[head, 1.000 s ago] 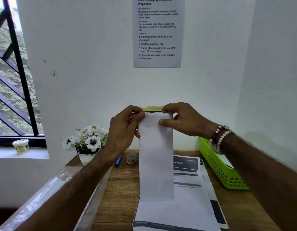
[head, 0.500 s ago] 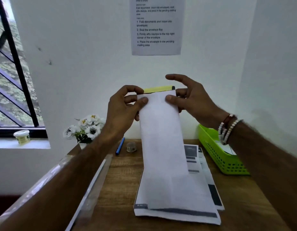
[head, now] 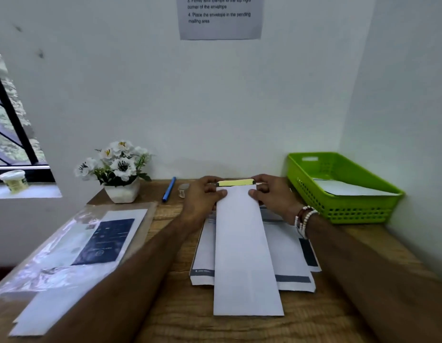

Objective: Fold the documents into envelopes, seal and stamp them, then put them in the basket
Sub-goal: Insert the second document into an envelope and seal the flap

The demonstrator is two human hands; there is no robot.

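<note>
A long white envelope lies lengthwise on a stack of printed documents on the wooden desk. Its far end shows a yellow adhesive strip on the flap. My left hand grips the far left corner, thumb on top. My right hand grips the far right corner the same way. A green basket stands at the right against the wall with a white envelope inside.
A clear plastic sleeve with papers lies at the left, with more envelopes below it. A flower pot, a blue pen and a small tape roll sit at the back. A jar stands on the windowsill.
The envelope was held upright in the air by its top corners; now both hands have lowered it flat onto the document stack. The head has tilted down.
</note>
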